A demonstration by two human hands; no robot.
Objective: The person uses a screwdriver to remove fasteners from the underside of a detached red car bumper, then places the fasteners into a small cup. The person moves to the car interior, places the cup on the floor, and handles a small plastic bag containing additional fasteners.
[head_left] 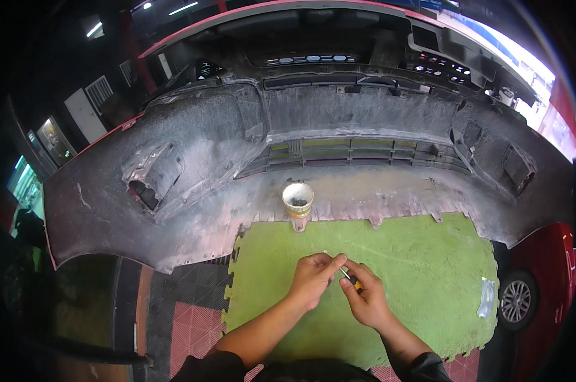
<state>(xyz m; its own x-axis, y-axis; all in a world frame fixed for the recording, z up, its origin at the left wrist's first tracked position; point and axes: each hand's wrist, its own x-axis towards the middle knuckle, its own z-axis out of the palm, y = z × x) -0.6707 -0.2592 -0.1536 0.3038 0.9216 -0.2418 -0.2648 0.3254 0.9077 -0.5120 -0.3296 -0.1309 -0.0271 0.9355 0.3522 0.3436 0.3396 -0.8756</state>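
Note:
Over the green foam mat (428,274), my two hands meet in front of me. My right hand (369,299) is closed round a screwdriver (354,281) with a yellow and black handle. Its thin metal shaft points up and left toward my left hand (311,279). The left fingers are pinched together near the shaft's end; whatever lies between them is too small to name. Beyond the hands stands a whitish cup (297,199) with small dark pieces inside. It rests at the near edge of a large car bumper (364,184), whose dusty grey inner side faces up.
The bumper spans most of the width, with a slatted grille (364,151) in its middle. A silvery strip (486,298) lies on the mat's right part. At the right is a red car with its wheel (518,299). Red floor tiles (195,334) show at the lower left.

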